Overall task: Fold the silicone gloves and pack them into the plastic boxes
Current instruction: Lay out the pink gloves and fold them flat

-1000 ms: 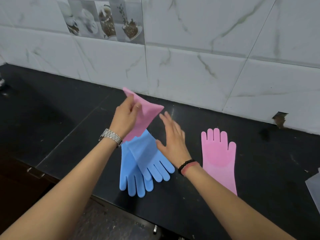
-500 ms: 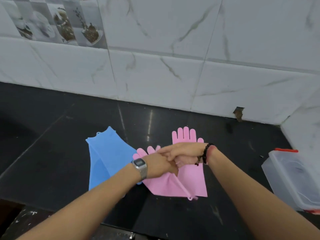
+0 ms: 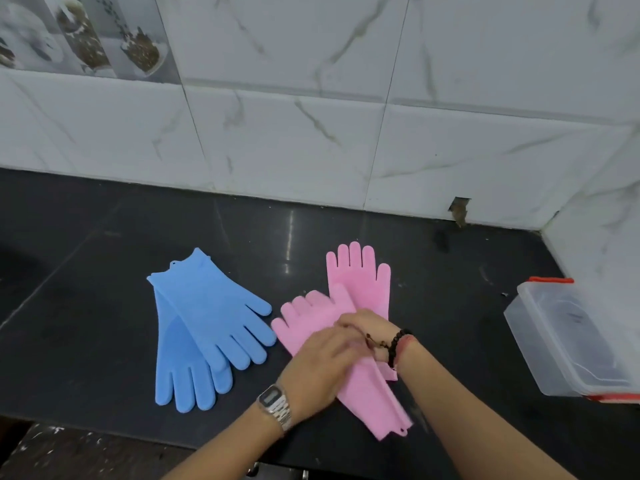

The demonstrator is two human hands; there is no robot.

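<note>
While both hands work at the desk (image 3: 104, 237), the left hand (image 3: 318, 368) presses flat, fingers fairly straight, on the pink gloves (image 3: 360, 282), which lie crossed over each other. Right hand (image 3: 367, 327) sits across them too, fingers blurred, so I cannot tell its grip. Blue gloves (image 3: 204, 320) lie stacked just to the left, untouched. Off to the right, a clear box (image 3: 568, 337) sits well apart.

Blue gloves (image 3: 204, 323), pink gloves (image 3: 360, 282), black counter (image 3: 104, 237), white-marbled tiles (image 3: 311, 133).
</note>
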